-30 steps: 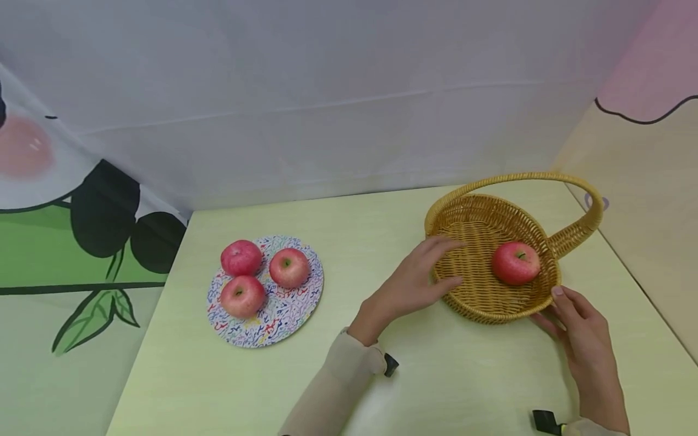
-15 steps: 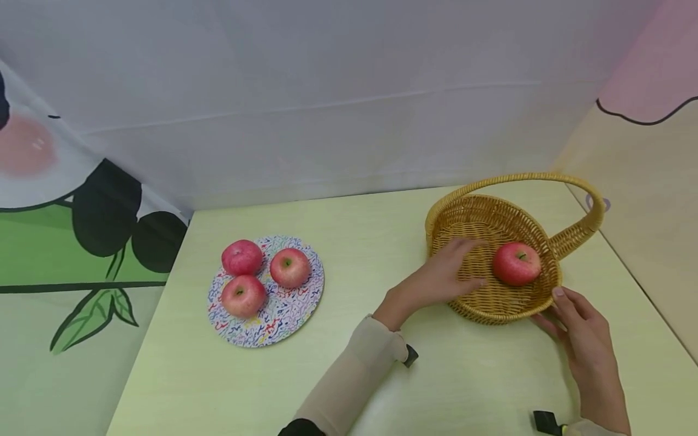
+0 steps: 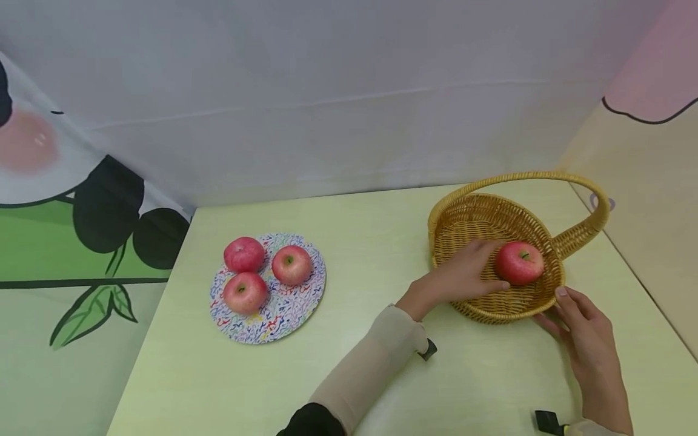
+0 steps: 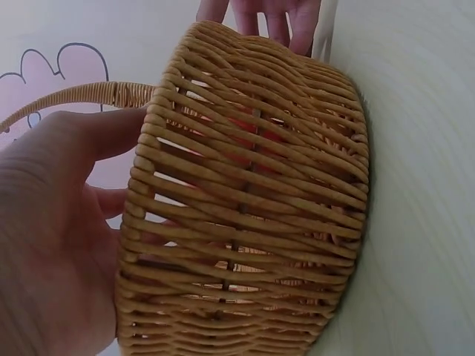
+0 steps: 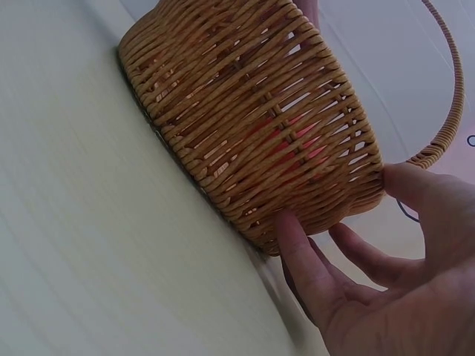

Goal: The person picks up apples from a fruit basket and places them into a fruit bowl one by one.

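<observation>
A round wicker basket (image 3: 488, 208) with a tall arched handle stands at the right of the table, holding one red apple (image 3: 520, 263). My left hand (image 3: 462, 274) reaches over its near-left rim, fingers and thumb spread at the apple's left side. In the left wrist view the basket's woven wall (image 4: 252, 185) hides most of those fingers. At the near-right rim my right hand (image 3: 588, 342) holds the basket, thumb at the rim and fingers against the outer wall. The right wrist view shows this grip, with red showing through the weave (image 5: 289, 141).
To the left lies a round plate (image 3: 294, 306) with a colourful squiggle pattern. Three apples (image 3: 245, 293) are grouped on its upper and left part. A pale cloth wall (image 3: 349, 145) rises behind the table (image 3: 376, 242), and a printed panel (image 3: 643, 200) borders it at the right.
My left hand has moved right, from the basket's left rim into the basket and up to the apple. The right hand has kept its hold, and the basket stands where it was.
</observation>
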Motion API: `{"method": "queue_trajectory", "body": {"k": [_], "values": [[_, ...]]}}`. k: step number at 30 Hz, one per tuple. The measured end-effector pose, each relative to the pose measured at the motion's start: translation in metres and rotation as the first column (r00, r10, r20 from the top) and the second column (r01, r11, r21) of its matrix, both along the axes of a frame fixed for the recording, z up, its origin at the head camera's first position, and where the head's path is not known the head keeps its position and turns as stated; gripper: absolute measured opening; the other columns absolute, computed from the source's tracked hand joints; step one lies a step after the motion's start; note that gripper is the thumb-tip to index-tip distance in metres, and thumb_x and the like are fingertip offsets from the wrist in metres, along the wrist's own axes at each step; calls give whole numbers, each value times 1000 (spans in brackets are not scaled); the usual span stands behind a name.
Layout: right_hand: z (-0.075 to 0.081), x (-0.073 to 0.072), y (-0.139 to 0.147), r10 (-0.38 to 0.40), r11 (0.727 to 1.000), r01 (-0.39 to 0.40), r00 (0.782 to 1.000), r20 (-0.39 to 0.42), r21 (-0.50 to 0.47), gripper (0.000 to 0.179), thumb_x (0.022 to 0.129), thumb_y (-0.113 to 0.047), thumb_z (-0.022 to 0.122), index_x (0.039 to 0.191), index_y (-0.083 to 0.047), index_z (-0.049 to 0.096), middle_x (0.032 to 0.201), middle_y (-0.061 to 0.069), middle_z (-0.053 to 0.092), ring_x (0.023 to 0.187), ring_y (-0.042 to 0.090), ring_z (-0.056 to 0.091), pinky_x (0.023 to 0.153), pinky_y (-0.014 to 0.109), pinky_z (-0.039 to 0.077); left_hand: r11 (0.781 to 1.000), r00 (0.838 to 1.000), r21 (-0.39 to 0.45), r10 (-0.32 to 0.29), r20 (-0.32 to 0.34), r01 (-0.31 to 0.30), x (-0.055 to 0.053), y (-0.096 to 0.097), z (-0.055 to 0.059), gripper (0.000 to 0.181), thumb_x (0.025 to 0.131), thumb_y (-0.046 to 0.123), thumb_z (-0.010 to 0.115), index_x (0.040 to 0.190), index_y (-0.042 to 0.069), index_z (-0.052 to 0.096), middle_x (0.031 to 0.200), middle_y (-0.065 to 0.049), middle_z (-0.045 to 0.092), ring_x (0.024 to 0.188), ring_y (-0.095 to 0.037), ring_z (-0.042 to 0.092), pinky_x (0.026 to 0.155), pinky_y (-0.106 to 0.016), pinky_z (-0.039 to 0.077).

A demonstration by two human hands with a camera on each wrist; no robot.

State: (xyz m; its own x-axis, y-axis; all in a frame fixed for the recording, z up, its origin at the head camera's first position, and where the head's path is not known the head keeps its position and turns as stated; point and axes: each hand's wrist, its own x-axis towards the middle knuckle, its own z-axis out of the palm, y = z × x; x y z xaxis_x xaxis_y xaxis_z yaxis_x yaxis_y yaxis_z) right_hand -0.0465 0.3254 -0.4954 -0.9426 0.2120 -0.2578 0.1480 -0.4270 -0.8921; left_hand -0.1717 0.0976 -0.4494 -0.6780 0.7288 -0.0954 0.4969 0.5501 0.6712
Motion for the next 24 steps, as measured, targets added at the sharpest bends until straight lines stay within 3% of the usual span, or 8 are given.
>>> {"method": "queue_trajectory", "body": {"k": [6, 15, 24], "values": [[1, 0, 2, 3, 1000, -3, 1000, 10, 7, 20, 106, -15, 60, 120, -17, 73, 114, -11, 75, 98, 7, 77, 77, 28, 65, 999, 1000, -38, 13, 17, -12, -4, 12, 1, 85, 98, 52, 68, 166, 30, 22, 167, 7, 31, 153, -8, 35, 122, -29, 39], [-1, 2, 1, 9, 999, -11, 998, 57, 38, 18, 106, -19, 61, 121, -19, 71, 114, -14, 73, 98, 5, 76, 77, 26, 64, 1000, 999, -17, 1, 36, 0, -5, 26, -4, 87, 97, 49, 70, 166, 23, 24, 165, 1, 34, 147, -7, 42, 118, -22, 40], [1, 2, 0, -4, 999, 2, 999, 40, 40, 18, 106, -18, 61, 120, -18, 72, 115, -13, 72, 98, 5, 76, 77, 27, 64, 998, 998, -47, 36, 51, -34, -9, 42, -11, 101, 91, 53, 76, 168, 29, 15, 169, 4, 27, 152, -9, 37, 118, -26, 42]]}}
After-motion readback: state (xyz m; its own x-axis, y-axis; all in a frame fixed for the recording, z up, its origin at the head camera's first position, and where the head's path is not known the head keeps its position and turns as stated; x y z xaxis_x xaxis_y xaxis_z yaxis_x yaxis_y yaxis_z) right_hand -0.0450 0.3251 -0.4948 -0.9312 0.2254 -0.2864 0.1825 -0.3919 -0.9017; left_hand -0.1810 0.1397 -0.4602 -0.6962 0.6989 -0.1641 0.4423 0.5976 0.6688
